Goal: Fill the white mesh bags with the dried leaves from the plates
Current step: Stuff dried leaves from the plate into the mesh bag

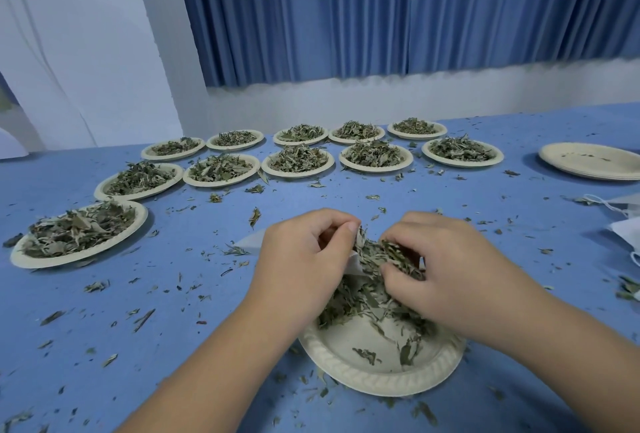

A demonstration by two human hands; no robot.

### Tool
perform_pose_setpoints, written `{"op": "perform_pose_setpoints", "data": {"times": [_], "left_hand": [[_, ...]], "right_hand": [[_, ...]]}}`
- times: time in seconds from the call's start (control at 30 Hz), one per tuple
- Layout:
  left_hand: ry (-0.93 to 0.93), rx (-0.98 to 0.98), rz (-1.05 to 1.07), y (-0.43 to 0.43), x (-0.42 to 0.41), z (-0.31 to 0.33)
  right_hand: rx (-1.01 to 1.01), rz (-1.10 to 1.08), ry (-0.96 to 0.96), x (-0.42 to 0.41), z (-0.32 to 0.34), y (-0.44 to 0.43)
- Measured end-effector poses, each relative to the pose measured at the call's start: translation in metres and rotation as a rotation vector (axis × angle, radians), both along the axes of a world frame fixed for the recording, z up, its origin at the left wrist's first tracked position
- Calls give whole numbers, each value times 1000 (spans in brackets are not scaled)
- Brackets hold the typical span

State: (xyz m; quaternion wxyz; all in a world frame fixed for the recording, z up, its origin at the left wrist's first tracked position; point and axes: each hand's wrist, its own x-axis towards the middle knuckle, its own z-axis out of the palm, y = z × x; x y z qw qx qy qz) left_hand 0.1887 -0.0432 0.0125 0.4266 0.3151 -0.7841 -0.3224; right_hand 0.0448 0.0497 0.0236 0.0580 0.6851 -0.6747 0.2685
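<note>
The left grip is curled and pinches the open edge of a white mesh bag, just above the near paper plate on the blue desk. The right grip pinches a bunch of dried leaves at the mouth of the bag. Filled plates stand in rows behind. A stack of empty plates is at the far right.
</note>
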Motion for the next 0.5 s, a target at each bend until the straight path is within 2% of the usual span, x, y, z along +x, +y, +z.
{"op": "perform_pose_setpoints", "data": {"times": [0.1,0.33,0.5], "left_hand": [[10,13,-8,1,-2,0],[73,174,-83,0,-2,1],[76,210,-100,0,-3,1]], "right_hand": [[4,10,18,3,1,0],[15,-43,-5,4,-2,-6],[63,-82,101,9,0,-8]]}}
